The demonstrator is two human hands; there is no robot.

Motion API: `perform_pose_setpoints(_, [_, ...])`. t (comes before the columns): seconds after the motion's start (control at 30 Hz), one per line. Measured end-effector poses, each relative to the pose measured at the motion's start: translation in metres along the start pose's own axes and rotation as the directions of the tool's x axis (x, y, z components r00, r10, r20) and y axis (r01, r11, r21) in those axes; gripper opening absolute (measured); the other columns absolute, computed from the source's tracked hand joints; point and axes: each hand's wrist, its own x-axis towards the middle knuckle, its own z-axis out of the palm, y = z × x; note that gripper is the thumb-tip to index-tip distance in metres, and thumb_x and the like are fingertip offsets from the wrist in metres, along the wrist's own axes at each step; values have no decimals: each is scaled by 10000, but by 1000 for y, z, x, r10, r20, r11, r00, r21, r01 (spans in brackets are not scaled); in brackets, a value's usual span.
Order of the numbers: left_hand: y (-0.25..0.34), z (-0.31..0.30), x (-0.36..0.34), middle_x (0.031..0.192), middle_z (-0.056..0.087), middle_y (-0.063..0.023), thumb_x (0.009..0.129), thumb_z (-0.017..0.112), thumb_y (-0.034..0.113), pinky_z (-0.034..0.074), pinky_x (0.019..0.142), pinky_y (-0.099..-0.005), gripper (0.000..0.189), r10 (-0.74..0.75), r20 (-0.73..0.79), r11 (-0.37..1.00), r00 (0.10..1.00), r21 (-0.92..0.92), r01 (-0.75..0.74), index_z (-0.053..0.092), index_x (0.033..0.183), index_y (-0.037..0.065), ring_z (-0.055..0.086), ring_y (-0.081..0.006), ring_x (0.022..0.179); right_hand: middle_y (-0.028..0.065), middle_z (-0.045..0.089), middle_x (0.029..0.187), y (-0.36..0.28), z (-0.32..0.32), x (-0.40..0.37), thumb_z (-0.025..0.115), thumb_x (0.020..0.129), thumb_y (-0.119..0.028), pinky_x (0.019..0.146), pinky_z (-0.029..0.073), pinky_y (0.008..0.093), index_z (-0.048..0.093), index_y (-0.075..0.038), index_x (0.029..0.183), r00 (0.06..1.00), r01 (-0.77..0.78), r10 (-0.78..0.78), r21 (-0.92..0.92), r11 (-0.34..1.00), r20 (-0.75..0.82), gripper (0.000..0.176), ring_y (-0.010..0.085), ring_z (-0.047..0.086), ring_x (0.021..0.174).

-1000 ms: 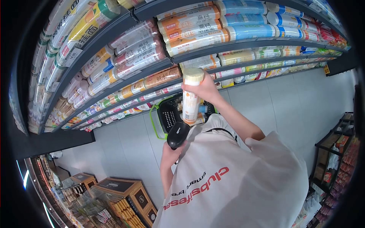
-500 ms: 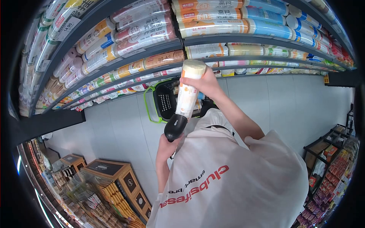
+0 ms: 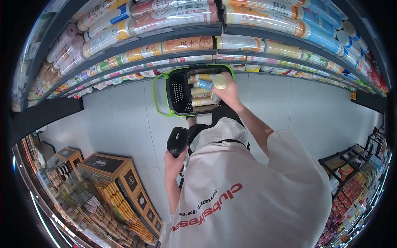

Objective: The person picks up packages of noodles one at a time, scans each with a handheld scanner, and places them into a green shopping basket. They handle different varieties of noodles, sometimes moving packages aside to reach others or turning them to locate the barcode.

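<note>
In my right hand, a cylindrical pack of dried noodles is held with its pale round end facing up. Hand and pack are over the right part of the black shopping basket, whose handle is green. Several noodle packs lie inside, one of them with a blue label. My right hand hides part of the basket's contents. My left hand is wrapped round a black handheld barcode scanner, in front of my body and apart from the basket.
Shelves of packaged noodles run along the front, their lower edges close behind the basket. The basket stands on a grey tiled floor. A display with cardboard boxes is at lower left, a black rack at right.
My right hand has carried the noodle pack away from the scanner, forward and down to the basket. The scanner has moved slightly left and down. More of the basket is visible.
</note>
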Motion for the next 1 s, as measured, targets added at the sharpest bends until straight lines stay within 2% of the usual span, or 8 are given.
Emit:
perform_pose_setpoints(0.2, [-30, -45, -8, 619, 605, -3, 837, 767, 175, 413, 517, -259, 198, -91, -138, 995, 986, -44, 85, 676, 810, 1, 532, -67, 547, 195, 652, 1116, 133, 44, -36, 846, 635, -174, 885, 523, 449, 573, -34, 1207, 963, -270, 253, -287, 919, -96, 649, 381, 655, 995])
perform_pose_setpoints(0.3, [-35, -68, -10, 615, 594, 5, 845, 759, 162, 403, 507, -252, 183, -123, -188, 989, 974, -103, 105, 665, 794, 13, 529, -67, 537, 179, 687, 1012, 191, 72, -61, 861, 585, -253, 867, 535, 433, 619, -61, 1135, 843, -524, 525, -401, 752, -119, 630, 351, 660, 988])
perform_pose_setpoints(0.4, [-42, -88, -12, 610, 587, 9, 849, 756, 156, 395, 503, -245, 170, -156, -245, 985, 957, -110, 133, 665, 798, 22, 527, -62, 537, 150, 673, 1080, 273, 102, -90, 862, 646, -198, 716, 591, 414, 587, -74, 1188, 653, -754, 735, -242, 610, -184, 620, 292, 702, 871])
perform_pose_setpoints(0.53, [-59, -109, -14, 631, 596, 7, 846, 753, 140, 394, 501, -244, 141, -214, -267, 974, 940, -134, 184, 675, 844, 23, 535, -63, 543, 135, 672, 1069, 297, 124, -105, 876, 627, -217, 736, 591, 388, 598, -94, 1161, 518, -855, 786, -179, 487, -336, 615, 325, 688, 897])
perform_pose_setpoints(0.7, [-59, -126, -12, 650, 602, -1, 859, 737, 124, 414, 535, -241, 134, -316, -332, 948, 889, -145, 283, 672, 875, 8, 550, -76, 571, 199, 681, 1025, 261, 166, -109, 776, 691, -264, 982, 470, 436, 640, -70, 1099, 432, -891, 632, -197, 409, -643, 472, 339, 644, 1019])
perform_pose_setpoints(0.8, [-69, -136, -8, 674, 583, -19, 857, 731, 122, 447, 491, -277, 165, -305, -299, 951, 904, -139, 275, 633, 944, 21, 555, -104, 574, 259, 588, 1143, 263, 184, -114, 772, 709, -227, 987, 459, 431, 619, -75, 1232, 622, -782, 714, -213, 586, -320, 566, 408, 561, 1092])
perform_pose_setpoints(0.93, [-58, -133, -5, 639, 595, -7, 863, 733, 130, 408, 515, -253, 145, -232, -299, 971, 926, -126, 203, 673, 878, -1, 541, -79, 553, 229, 677, 1091, 260, 198, -115, 673, 756, -334, 984, 462, 434, 724, -85, 1083, 652, -735, 757, -283, 617, -42, 414, 397, 622, 1067])
perform_pose_setpoints(1.0, [-54, -129, -2, 637, 594, -8, 863, 732, 129, 407, 509, -255, 145, -217, -298, 975, 929, -104, 195, 671, 875, -3, 541, -79, 550, 198, 700, 1050, 280, 195, -113, 581, 796, -371, 969, 472, 442, 735, -93, 1043, 654, -580, 745, -545, 605, 131, 402, 381, 644, 1043])
